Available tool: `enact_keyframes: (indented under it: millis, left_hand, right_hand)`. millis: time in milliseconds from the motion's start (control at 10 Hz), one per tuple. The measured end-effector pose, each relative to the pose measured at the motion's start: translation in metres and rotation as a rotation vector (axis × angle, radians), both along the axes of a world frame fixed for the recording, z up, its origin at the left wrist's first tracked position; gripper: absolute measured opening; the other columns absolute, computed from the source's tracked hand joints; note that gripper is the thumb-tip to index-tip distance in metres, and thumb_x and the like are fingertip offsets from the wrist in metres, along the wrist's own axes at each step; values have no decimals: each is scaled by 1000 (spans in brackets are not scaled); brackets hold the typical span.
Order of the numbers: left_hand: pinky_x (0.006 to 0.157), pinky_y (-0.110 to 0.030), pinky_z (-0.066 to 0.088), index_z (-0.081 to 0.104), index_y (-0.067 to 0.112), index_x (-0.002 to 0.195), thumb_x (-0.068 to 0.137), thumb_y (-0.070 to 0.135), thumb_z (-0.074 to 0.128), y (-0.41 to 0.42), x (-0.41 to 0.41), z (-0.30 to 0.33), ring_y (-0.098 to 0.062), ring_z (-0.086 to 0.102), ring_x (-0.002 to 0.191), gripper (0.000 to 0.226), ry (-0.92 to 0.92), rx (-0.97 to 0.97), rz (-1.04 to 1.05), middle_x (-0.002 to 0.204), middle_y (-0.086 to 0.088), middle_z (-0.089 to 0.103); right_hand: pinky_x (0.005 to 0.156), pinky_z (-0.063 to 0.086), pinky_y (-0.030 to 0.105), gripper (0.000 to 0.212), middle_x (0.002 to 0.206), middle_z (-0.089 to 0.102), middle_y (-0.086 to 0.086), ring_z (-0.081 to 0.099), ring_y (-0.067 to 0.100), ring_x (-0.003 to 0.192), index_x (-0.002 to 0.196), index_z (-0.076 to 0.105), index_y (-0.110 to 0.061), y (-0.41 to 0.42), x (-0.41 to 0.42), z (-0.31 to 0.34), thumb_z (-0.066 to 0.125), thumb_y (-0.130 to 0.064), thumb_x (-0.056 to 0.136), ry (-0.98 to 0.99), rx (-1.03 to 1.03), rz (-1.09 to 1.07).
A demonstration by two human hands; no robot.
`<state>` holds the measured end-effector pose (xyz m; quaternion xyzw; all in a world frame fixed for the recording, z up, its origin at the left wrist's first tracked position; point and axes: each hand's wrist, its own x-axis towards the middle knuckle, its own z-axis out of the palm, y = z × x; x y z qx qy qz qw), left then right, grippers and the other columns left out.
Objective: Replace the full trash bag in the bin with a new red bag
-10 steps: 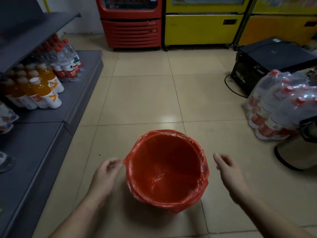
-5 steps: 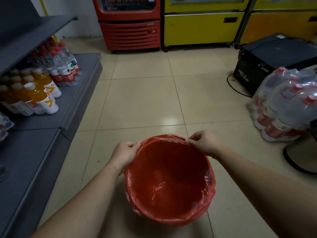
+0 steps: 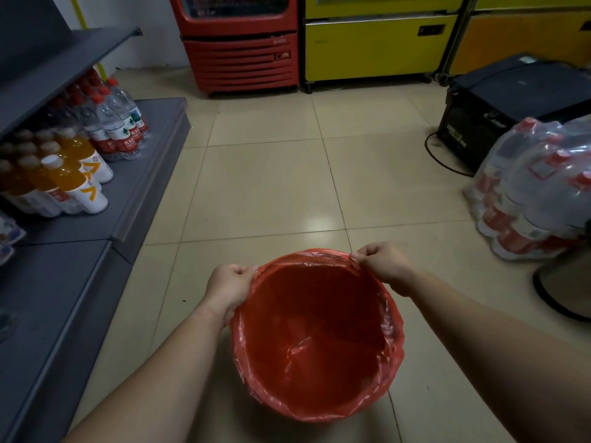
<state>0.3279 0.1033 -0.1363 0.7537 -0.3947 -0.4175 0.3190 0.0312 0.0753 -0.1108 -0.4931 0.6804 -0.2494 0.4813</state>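
Observation:
A red bag (image 3: 316, 340) lines a round bin standing on the tiled floor at the bottom middle of the head view. The plastic is folded over the rim and hides the bin itself; the inside looks empty. My left hand (image 3: 228, 287) grips the bag's edge at the rim's left side. At the far right side of the rim, my right hand (image 3: 382, 263) pinches the bag's edge with curled fingers.
Grey shelves (image 3: 64, 282) with orange drink bottles (image 3: 70, 180) and water bottles (image 3: 118, 123) run along the left. A shrink-wrapped bottle pack (image 3: 537, 193) and a black box (image 3: 511, 107) sit at the right. Red cooler (image 3: 240, 46) and yellow cooler (image 3: 377, 39) stand behind.
Both hands moved from beside the bin onto its rim and took hold of the red bag's edge. Since half a second ago they have barely shifted.

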Motion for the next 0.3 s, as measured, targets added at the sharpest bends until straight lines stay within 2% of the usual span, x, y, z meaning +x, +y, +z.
enact_keyframes:
  millis: [100, 200, 300]
  left_hand:
    - [67, -39, 61, 74, 8, 77, 92, 31, 69, -1, 2, -1, -27, 71, 63, 28, 93, 60, 22, 71, -14, 76]
    - [64, -35, 57, 75, 9, 79, 93, 33, 66, -3, 2, -1, -24, 69, 63, 29, 103, 35, 22, 71, -11, 75]
    - [84, -38, 59, 75, 16, 87, 91, 42, 64, 8, 5, 2, -22, 73, 83, 29, 36, -21, 43, 88, -4, 79]
  right_hand:
    - [63, 50, 27, 24, 72, 67, 10, 60, 18, 65, 73, 69, -9, -1, 1, -5, 67, -22, 93, -21, 33, -2]
    - [66, 51, 28, 24, 77, 70, 10, 63, 20, 69, 82, 73, -5, -7, -1, -6, 66, -25, 94, -62, 23, -19]
    - [59, 47, 19, 27, 72, 70, -3, 62, 5, 63, 79, 73, -12, 4, 0, 2, 63, -31, 95, -26, -62, -93]
